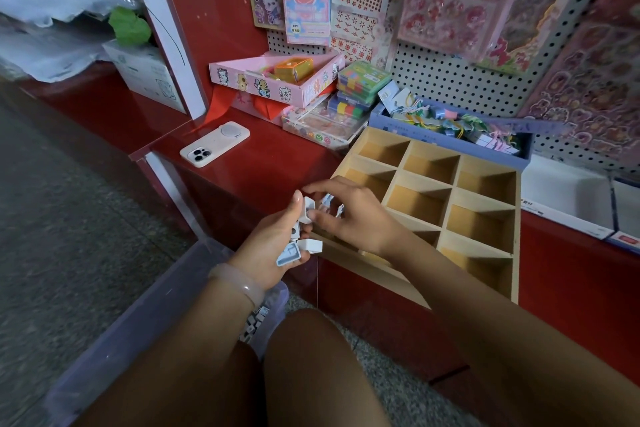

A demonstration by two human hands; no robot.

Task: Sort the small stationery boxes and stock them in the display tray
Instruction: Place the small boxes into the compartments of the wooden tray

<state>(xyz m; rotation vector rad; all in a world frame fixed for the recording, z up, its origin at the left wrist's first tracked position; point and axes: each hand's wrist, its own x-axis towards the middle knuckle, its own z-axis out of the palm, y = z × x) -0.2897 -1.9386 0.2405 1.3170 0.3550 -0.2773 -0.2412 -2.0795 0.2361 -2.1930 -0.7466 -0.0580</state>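
Fingers (313,218) of the right hand (349,218) curl over the small stationery boxes (306,211) heaped in the left hand (273,243), thumb and fingertips closing on one white box at the top of the heap, probably to pick it out by kind. That left hand lies palm up with its fingers cupped round the heap, serving as a holding dish so the other can sort; one blue-rimmed box (287,255) sits at its six o'clock edge. Both hands hover just at nine o'clock of the wooden display tray (517,253), close enough for a short drop. Every tray compartment that shows looks bare, so stocking seems hardly begun. A clear plastic bin (114,333) stands on the floor at seven o'clock under the left wrist, with more small boxes (254,322) visible inside, likely the supply. On the red worktop (263,156), at twelve o'clock of the hands, lies a phone (214,144); a blue box of clips (450,125) sits behind the tray.
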